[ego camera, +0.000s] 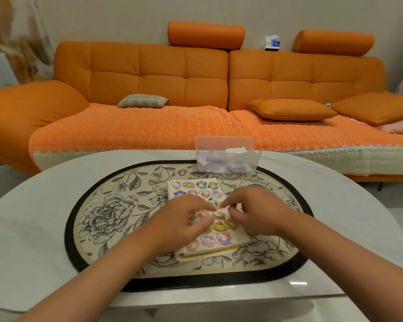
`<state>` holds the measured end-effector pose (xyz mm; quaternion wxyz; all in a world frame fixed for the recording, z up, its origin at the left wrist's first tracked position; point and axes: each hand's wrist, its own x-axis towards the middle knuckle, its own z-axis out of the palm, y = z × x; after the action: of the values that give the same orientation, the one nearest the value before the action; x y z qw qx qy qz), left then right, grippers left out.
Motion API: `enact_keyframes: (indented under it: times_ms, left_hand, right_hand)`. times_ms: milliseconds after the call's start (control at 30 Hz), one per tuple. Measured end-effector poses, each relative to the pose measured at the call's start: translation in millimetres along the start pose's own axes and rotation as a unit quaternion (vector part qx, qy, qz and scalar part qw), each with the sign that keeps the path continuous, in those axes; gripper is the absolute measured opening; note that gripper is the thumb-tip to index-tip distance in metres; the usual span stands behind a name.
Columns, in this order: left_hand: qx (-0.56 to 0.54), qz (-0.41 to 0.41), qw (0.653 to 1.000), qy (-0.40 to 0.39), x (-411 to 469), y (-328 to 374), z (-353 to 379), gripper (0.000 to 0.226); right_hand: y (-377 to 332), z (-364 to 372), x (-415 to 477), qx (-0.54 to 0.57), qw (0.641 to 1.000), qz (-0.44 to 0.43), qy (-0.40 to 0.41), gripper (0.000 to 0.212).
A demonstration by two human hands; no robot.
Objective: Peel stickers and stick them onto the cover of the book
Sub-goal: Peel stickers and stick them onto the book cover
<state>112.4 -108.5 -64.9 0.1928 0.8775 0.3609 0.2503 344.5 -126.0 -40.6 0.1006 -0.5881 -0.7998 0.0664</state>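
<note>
Centrally, the book [228, 246] is laid flat on an oval mat [107, 212], which is spread on a pale, glossy, rounded surface [33, 228]. Its cover is cream and looks padded, with rounded corners, and a yellow band is seen along the near edge. The cover is crowded with cartoon stickers [220, 226] in pink, yellow, blue and red, set in loose rows.

Over the middle of the cover a small sticker [205, 213] with a pink figure is held between both hands. It is gripped by the curled fingers and thumb of the left hand [184, 219], while its right edge is pinched between the thumb and forefinger of the right hand [258, 212], whose other fingers are bent. Whether the small sticker touches the cover cannot be told.

Beyond the book, at the far rim of the mat, a clear plastic box [226, 145] is placed; white paper scraps [209, 159] are heaped inside it. The mat is printed with grey flowers and leaves on cream and is edged in black.

Behind the surface an orange tufted sofa [161, 73] is seen, its seat covered by a waffle-textured throw [137, 129], with a plaid cushion [142, 101] lying on it.
</note>
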Motion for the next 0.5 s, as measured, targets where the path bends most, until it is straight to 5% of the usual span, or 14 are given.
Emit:
enact_keyframes:
  times_ms: [167,300,500]
  left_hand:
    - [0.108,-0.096,0.987,0.076,26.0,-27.6,-18.1,0.034]
    - [0.137,-0.146,0.980,0.016,36.3,-51.0,-24.1,0.045]
    - [0.143,-0.108,0.980,-0.083,33.1,-63.8,-22.5,0.055]
  right_hand:
    - [-13.3,3.6,42.8,0.010,0.999,0.024,0.042,0.030]
    - [-17.9,12.5,74.4,-0.004,0.999,0.025,0.038,0.031]
    - [-12.9,22.2,91.9,-0.006,0.999,0.022,-0.049,0.042]
